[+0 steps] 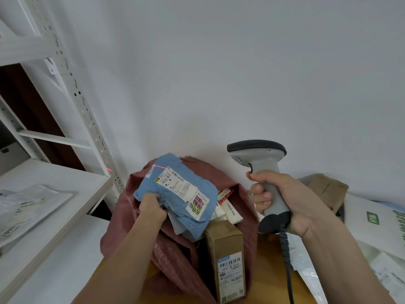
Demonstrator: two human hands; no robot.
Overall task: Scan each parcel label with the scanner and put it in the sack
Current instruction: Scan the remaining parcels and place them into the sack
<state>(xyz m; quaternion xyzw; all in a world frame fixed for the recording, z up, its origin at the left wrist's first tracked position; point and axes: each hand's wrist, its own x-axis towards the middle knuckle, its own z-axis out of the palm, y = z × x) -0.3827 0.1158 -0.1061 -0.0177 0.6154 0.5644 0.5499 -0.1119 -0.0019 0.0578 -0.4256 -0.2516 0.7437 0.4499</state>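
The left hand point(153, 207) pinches the near edge of a soft blue parcel point(175, 194) and holds it up, label point(179, 183) facing the person, right over the open mouth of the dusty-red sack point(129, 205). The right hand point(282, 200) is wrapped tight round the handle of the grey scanner point(260, 172), forefinger up by the trigger, its coiled cable point(287, 255) trailing down over the wooden table point(269, 268). The red beam point(161, 167) is on, but from where I stand it strikes only the far top corner of the label, and a stray red spot lands past the parcel on the white shelf post point(109, 169), so I judge the line is running off the parcel rather than across the barcode. To do this well, the scanner's nose wants tipping down a little, or the parcel raising, until the red line crosses all the bars at once; the mailer is crumpled, so pulling it flatter would help the read. Only after a good read should the fingers let go, and the parcel will then drop straight in beside the brown box point(225, 260) and the white packets point(228, 211) already inside. More parcels wait at the right, among them a white bag with green print point(377, 220).
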